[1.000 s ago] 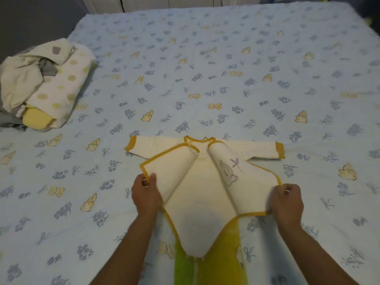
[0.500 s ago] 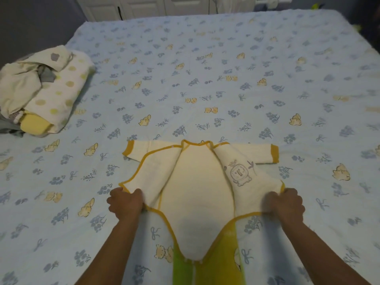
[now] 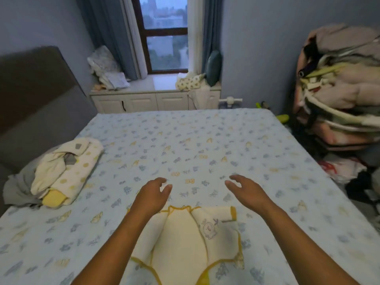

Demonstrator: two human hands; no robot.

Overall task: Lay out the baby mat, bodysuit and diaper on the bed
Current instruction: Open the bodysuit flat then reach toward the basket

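A cream bodysuit (image 3: 185,239) with yellow trim lies opened flat at the near edge of the bed (image 3: 205,145), front flaps spread, a small bear print on the right flap. My left hand (image 3: 153,193) hovers above its left shoulder, fingers apart, holding nothing. My right hand (image 3: 244,189) is raised beyond its right sleeve, also empty with fingers spread. Both forearms cross over the garment's sides. No diaper shows, and I cannot tell a separate baby mat from the printed bed cover.
A heap of folded baby cloths (image 3: 59,173) sits at the bed's left edge by the dark headboard (image 3: 35,95). A tall stack of bedding (image 3: 341,85) rises right of the bed. Window-seat cabinets (image 3: 144,101) stand beyond the far edge.
Both hands let go of the bodysuit flaps and lifted forward over the bed. The camera tilted up, so the room and window came into view.
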